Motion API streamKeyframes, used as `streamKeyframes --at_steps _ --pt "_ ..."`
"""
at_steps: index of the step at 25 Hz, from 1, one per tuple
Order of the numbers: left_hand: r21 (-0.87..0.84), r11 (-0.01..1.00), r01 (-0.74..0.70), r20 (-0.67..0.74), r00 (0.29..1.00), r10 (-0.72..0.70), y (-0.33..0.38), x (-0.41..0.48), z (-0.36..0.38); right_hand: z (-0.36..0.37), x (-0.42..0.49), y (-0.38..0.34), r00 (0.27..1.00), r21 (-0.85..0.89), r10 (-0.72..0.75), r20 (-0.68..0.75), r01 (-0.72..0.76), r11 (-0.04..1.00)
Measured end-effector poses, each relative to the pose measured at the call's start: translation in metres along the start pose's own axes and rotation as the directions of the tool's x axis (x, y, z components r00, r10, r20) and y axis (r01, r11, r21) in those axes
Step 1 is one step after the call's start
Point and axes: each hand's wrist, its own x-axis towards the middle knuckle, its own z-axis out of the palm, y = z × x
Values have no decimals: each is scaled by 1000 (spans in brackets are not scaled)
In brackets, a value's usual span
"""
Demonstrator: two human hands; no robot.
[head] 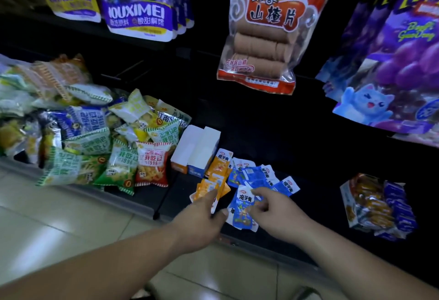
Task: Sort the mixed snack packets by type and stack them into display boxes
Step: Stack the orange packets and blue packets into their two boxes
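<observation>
**Two hands on the little packets**

Two hands reach over a dark shelf [261,133] low by the tiled floor [59,216]. The left hand [202,216] has its fingers curled over a small bunch of orange packets [213,181] and holds them at their near end. The right hand [273,212] pinches one blue packet [241,209] between thumb and fingers, with the first finger lying along its top edge. The two hands are close together, and the left thumb sits just beside the blue packet.

More blue packets [259,175] lie loose on the shelf just behind the right hand. Two open boxes [197,150] stand side by side right behind the orange packets, one with an orange front and one with a blue front. I cannot tell what is inside them.

A big pile of chip bags [95,145] fills the left of the shelf. Far to the right sit two full boxes [370,207]. Up above hang purple plum bags [137,3], a red snack bag [261,38] and purple grape bags [399,74].
</observation>
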Motion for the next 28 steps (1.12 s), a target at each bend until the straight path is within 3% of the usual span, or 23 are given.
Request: streamKeyframes --at_steps 4,7,11,16,20,22,24,28 --pt "59 998 -14 -2 1000 14 -29 14 -32 4 36 -29 981 -370 -64 182 128 920" --pt "94 993 71 20 997 -73 -57 34 -39 20 78 -30 964 -463 -73 255 188 866" --pt "222 973 68 -61 997 -55 -113 88 -8 49 153 -2 964 -306 -19 267 104 946" --pt "512 857 -62 -91 988 126 -182 138 45 106 220 50 975 -187 -90 204 129 974" --pt "411 912 18 -223 972 81 -187 170 74 124 218 95 998 212 41 50 -50 976" --pt "322 946 40 -350 933 80 -182 175 84 123 223 105 996 182 54 -67 -41 983" --pt "249 966 71 -449 892 50 -181 169 87 123 232 99 985 140 -25 -172 50 989" --pt "241 962 124 -505 863 15 -183 152 86 151 228 78 949 9 -294 -112 296 955"
